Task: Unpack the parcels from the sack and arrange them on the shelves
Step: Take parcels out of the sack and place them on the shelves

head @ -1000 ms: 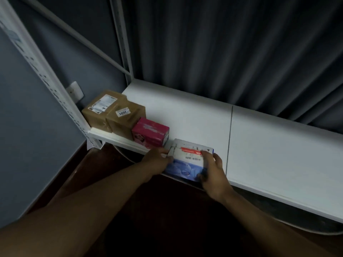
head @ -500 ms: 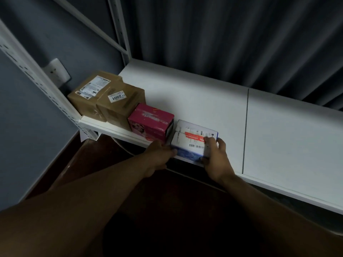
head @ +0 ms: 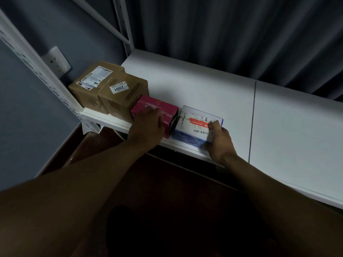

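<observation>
A white and blue box [head: 194, 123] with a red label lies flat at the front edge of the white shelf [head: 204, 89]. My right hand [head: 220, 141] grips its right front corner, thumb on top. Left of it stands a pink box [head: 157, 108]. My left hand [head: 148, 127] rests over the pink box's front and top. Further left stand two brown cardboard parcels, one with a shipping label [head: 89, 84] and one marked 2001 [head: 120, 95]. The sack is out of sight.
A white perforated upright [head: 46, 76] and a diagonal brace frame the shelf's left end. A wall socket [head: 56, 61] sits on the blue-grey wall. Dark curtains [head: 222, 34] hang behind. Bare shelf board stretches to the right [head: 297, 127]. Dark floor lies below.
The white and blue box has been pushed onto the shelf beside the pink box. My left hand left it and moved onto the pink box; my right hand stays on it.
</observation>
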